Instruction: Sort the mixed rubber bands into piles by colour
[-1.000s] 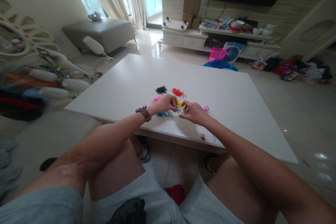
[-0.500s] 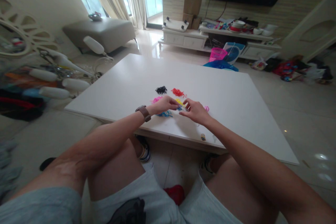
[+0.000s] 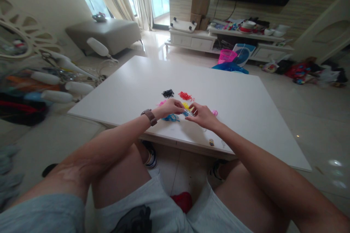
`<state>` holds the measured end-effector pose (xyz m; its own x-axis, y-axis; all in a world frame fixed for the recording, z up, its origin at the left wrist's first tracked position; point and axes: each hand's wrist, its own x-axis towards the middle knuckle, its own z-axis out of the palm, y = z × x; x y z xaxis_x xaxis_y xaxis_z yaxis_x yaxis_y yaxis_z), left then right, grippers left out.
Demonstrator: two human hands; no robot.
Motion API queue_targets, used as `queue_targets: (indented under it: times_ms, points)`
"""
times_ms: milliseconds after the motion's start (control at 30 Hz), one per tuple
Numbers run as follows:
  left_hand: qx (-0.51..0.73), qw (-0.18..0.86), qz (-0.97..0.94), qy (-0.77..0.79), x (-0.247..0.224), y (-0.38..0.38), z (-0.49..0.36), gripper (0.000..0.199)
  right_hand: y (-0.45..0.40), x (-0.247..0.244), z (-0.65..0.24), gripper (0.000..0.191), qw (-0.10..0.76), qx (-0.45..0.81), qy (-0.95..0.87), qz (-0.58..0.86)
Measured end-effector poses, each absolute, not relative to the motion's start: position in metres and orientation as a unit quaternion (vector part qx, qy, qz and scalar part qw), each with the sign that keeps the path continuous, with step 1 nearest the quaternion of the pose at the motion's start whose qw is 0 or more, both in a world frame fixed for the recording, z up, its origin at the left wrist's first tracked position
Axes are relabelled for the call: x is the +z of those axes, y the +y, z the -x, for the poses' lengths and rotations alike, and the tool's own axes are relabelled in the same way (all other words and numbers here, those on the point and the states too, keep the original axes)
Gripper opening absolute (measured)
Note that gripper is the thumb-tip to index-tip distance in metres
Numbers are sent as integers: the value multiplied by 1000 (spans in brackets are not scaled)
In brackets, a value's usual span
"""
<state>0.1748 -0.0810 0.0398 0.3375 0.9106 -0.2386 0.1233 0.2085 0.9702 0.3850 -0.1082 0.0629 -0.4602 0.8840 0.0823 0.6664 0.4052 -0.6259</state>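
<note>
Between my hands, just over the white table, is a small clear piece with some blue in it [image 3: 188, 112]; its kind is too small to make out. My left hand [image 3: 172, 107], with a brown-strapped watch on the wrist, pinches its left end. The fingers of my right hand [image 3: 203, 115] curl around its right end. About the hands lie small piles of loops that look like rubber bands: black [image 3: 167, 93], red [image 3: 186, 96], yellow [image 3: 186, 106], blue [image 3: 171, 118] and pink [image 3: 162, 103], the last partly hidden behind my left hand. Another pink bit [image 3: 214, 113] shows beyond my right hand.
A small yellow-and-blue figure [image 3: 211, 142] lies near the front edge of the white table [image 3: 131, 87]. Lamp arms with white shades [image 3: 79, 87] stand by the table's left side. Past the far edge are a pink basket [image 3: 227, 56] and a low cabinet [image 3: 191, 40].
The clear piece has turned slightly between my hands, and my left hand has shifted a little to the left. The piles on the table stay as they were.
</note>
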Motion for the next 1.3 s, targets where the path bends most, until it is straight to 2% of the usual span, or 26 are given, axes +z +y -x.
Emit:
queue_targets:
  times_ms: [267,533,800,933,1033,1200,1300]
  points:
    - [348,677,-481,434,35,-81,-180,30,-104,62,-387,33,201,235,-807,504]
    - [377,598,-559,433,41,-80,-178,27,-105,64,-389,34,203,268,-802,494]
    - [345,574,-621,407,48,-80,-181,16,-104,66,-388,31,218,284,-788,501]
    - [337,600,-615,385,56,-81,-182,19,-102,65,-389,30,229,294,-781,501]
    - [341,592,-615,395,64,-80,-178,19,-100,64,-389,31,250,327,-764,496]
    - [446,564,-578,386,73,-75,-169,16,-96,67,-388,38,335,438,-698,457]
    - [484,580,-544,365,70,-74,-176,13,-97,70,-387,41,355,482,-671,437]
